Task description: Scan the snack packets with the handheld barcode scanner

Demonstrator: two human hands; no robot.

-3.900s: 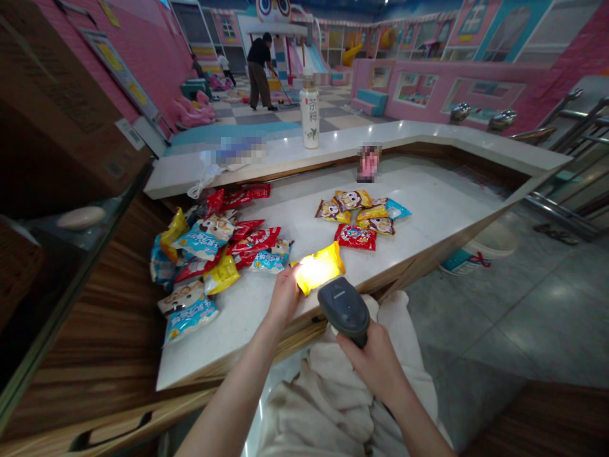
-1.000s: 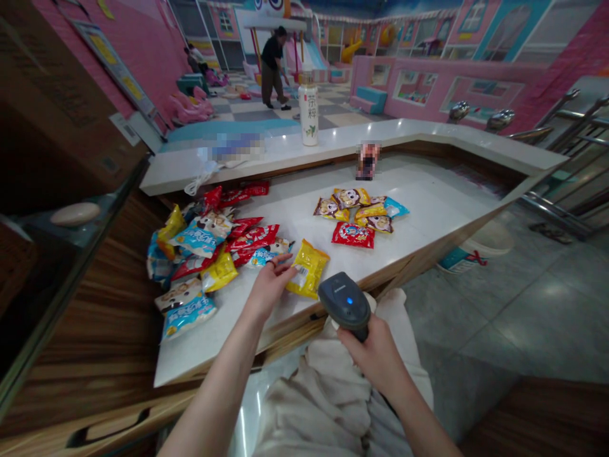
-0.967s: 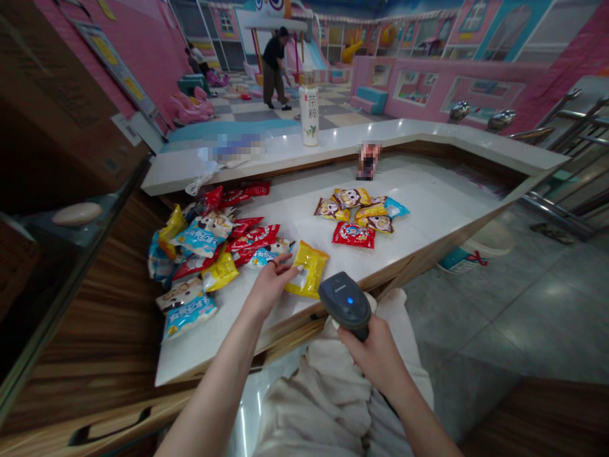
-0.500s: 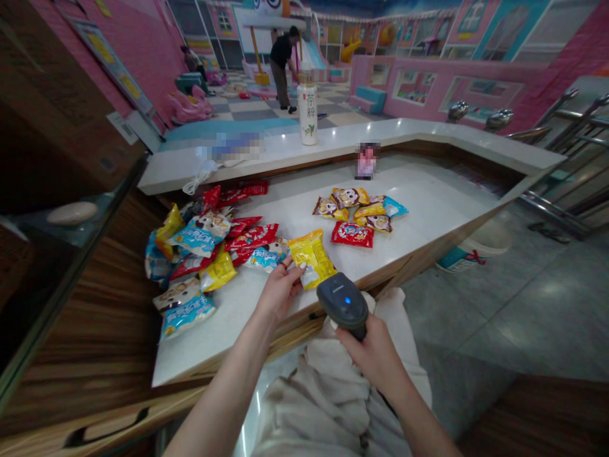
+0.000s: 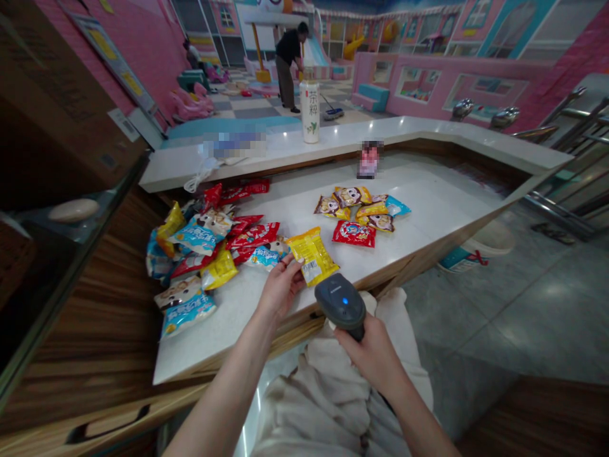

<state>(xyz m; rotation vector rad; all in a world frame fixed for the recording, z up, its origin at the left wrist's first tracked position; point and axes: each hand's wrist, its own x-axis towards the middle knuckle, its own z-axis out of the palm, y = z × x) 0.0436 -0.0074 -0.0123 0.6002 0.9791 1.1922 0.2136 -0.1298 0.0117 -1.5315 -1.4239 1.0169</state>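
**Yellow packet point(image 5: 313, 252) in the left hand point(image 5: 281, 289), scanner point(image 5: 340, 299) in the right hand point(image 5: 373, 352)**

The left fingers grip the yellow packet by its near left edge, thumb on its upper face. Its barcode faces up, just right of the thumb. The packet slants over the bench point(image 5: 214, 336); whether its underside touches the top cannot be told.

The right fingers are wrapped around the scanner's handle, partly hidden by it. A blue light glows on top of the scanner, whose head points at the packet's near right corner, very close to it.

Just beyond the left fingertips lies a blue-and-white packet point(image 5: 268, 255), at the edge of a mixed pile point(image 5: 200, 236) of red, blue and yellow packets spreading left of the hand.

Beyond the right fingers, past the held packet, lie a red packet point(image 5: 354, 233) and, behind it, a cluster point(image 5: 351, 196) of brown-and-yellow packets with a blue packet point(image 5: 396, 206) at its right end.

Farther out, ahead of both hands, a bottle point(image 5: 310, 114) stands upright on the raised ledge point(image 5: 409, 129). Well to the right of the right fingers, a bucket point(image 5: 476, 251) sits on the floor. Farthest off, a person point(image 5: 288, 66) bends over a mop point(image 5: 333, 114).
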